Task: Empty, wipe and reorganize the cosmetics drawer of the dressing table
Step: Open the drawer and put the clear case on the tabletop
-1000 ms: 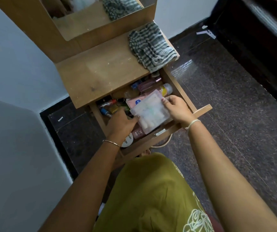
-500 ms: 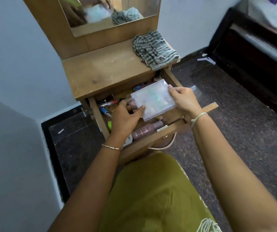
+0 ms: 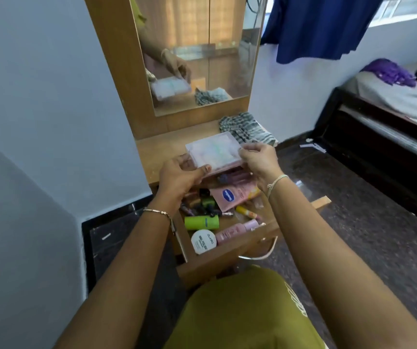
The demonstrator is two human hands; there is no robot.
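Observation:
A clear plastic box (image 3: 215, 152) is held level above the dressing table's top (image 3: 159, 152), at its front edge. My left hand (image 3: 179, 176) grips its near left corner and my right hand (image 3: 259, 158) grips its right side. Below them the wooden drawer (image 3: 230, 258) stands pulled open. It holds a green tube (image 3: 201, 222), a white round jar (image 3: 203, 241), a pink bottle (image 3: 235, 230), a pink sachet (image 3: 232, 195), a yellow stick (image 3: 245, 212) and several small dark items. A striped cloth (image 3: 246, 129) lies on the top's right end.
A tall mirror (image 3: 197, 54) rises behind the table top. A grey wall (image 3: 39, 122) closes the left side. A dark-framed bed (image 3: 383, 114) stands at the right across the speckled floor (image 3: 353, 235). A blue cloth (image 3: 320, 23) hangs above.
Both hands have lifted the clear box out of the drawer and up to table-top height. My view has tilted upward, showing the mirror and bed.

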